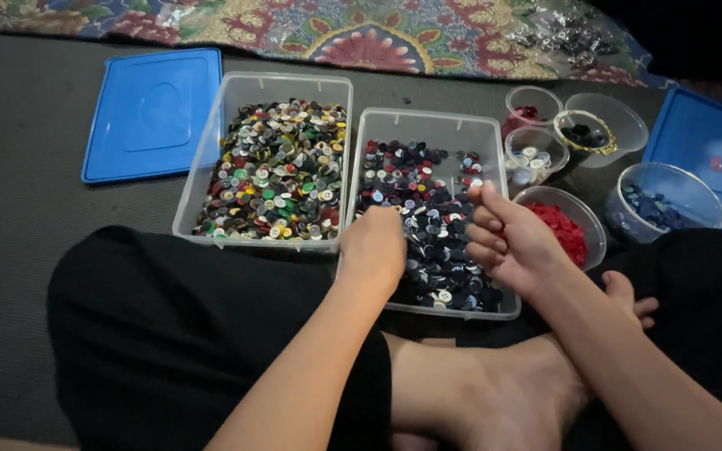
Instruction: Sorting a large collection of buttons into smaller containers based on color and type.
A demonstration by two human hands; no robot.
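Observation:
I sit cross-legged on a grey mat with two clear plastic tubs in front of me. The left tub (204,164) is full of mixed coloured buttons. The right tub (429,124) holds mostly dark blue, black and red buttons. My left hand (373,245) rests palm down on the buttons at the near left of the right tub, fingers curled into the pile. My right hand (507,236) hovers over the tub's right edge, fingers curled, thumb and forefinger pinched together; whether a button is between them I cannot tell.
A bowl of red buttons (592,224) sits just right of my right hand. Further right and back stand small clear cups (536,152) and a bowl of blue buttons (667,196). Two blue lids (152,113) (712,154) lie flat. A patterned cloth (361,33) borders the mat.

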